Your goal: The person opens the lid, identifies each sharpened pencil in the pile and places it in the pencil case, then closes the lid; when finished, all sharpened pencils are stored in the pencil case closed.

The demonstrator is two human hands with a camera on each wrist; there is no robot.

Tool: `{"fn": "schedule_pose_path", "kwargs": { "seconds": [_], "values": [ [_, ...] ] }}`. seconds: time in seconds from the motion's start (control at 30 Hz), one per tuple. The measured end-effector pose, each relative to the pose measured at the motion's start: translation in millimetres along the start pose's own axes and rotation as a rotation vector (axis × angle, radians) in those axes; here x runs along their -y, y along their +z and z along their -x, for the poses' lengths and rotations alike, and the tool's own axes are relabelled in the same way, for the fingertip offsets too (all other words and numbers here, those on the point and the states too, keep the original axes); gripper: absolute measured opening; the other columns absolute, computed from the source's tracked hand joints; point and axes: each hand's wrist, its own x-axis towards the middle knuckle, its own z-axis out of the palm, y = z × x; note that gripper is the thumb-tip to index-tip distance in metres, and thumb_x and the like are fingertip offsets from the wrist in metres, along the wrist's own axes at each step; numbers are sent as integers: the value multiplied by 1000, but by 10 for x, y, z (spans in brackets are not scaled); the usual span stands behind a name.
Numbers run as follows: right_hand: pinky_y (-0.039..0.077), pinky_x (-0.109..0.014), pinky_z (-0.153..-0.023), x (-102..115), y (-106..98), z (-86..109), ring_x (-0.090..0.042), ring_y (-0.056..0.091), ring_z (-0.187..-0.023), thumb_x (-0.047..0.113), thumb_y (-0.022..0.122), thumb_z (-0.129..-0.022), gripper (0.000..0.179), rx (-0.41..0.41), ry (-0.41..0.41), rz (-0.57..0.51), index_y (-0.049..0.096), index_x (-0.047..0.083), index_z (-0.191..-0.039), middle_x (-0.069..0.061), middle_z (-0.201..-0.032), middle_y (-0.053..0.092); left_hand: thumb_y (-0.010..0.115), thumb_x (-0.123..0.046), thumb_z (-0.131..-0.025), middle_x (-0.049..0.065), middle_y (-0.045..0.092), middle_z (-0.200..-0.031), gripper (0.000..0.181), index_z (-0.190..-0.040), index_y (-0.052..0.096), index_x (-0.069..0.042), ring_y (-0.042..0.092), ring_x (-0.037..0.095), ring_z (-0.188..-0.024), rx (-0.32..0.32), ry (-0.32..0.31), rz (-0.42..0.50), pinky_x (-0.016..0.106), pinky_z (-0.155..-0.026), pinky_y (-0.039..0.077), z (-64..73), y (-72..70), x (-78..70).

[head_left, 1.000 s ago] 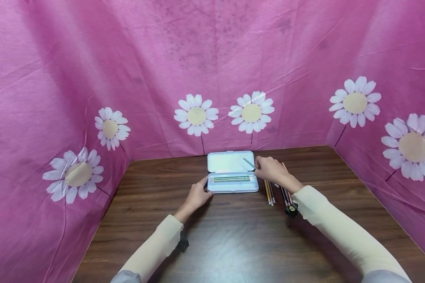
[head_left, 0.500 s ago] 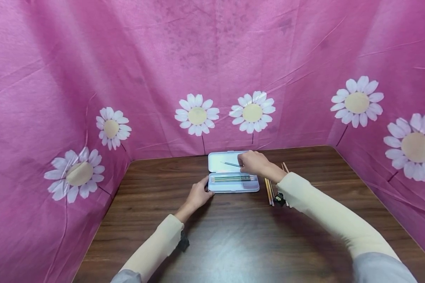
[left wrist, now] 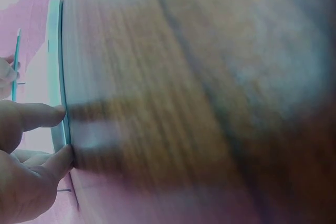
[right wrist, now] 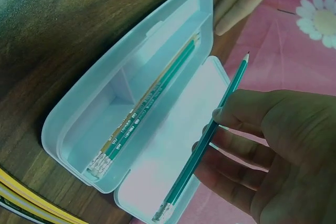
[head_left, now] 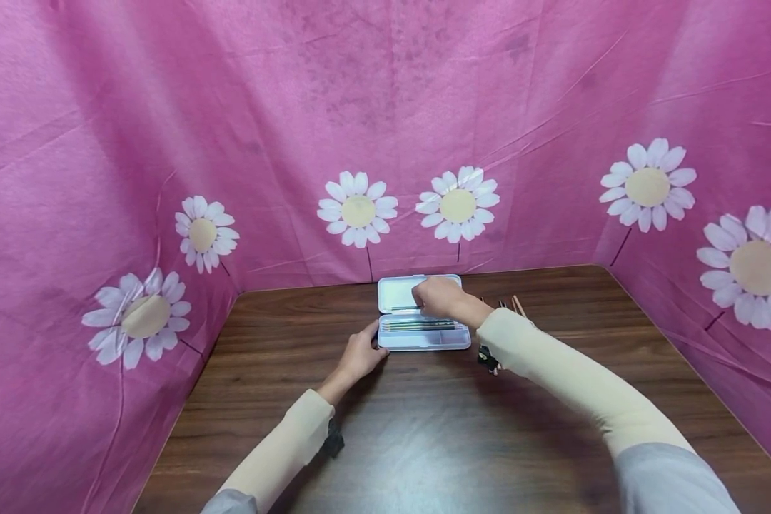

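Observation:
A white pencil case (head_left: 424,348) lies unfolded near the table's back edge, its lid (head_left: 398,291) tipped back. My left hand (head_left: 358,355) grips the case's left end between thumb and fingers. Several green and yellowish pencils (right wrist: 152,98) lie side by side in the long compartment, erasers together at one end. Over the lid, my right hand (head_left: 443,296) pinches a green pencil (right wrist: 188,169) around its middle. In the right wrist view its sharpened tip points toward my left hand, and its white eraser end hangs past the fingers.
Loose yellow and dark pencils (right wrist: 31,198) lie on the wooden table (head_left: 392,428) to the right of the case, partly hidden by my right sleeve. Behind the table hangs a pink cloth (head_left: 385,107) with printed daisies.
My right hand has moved left with the green pencil, from the case's right end to over the lid, and the pencil has swung level. My left hand keeps its place on the case.

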Motion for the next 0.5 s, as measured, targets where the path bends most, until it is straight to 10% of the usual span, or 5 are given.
{"fn": "schedule_pose_path", "kwargs": {
  "seconds": [0.5],
  "values": [
    [61, -45, -74, 5, 298, -120, -23, 70, -82, 5, 76, -90, 9, 47, 41, 7, 75, 13, -86, -3, -90, 76, 79, -4, -93, 26, 59, -152, 72, -157, 47, 4, 62, 32, -134, 0, 7, -2, 50, -113, 51, -1, -7, -11]
  ]
}}
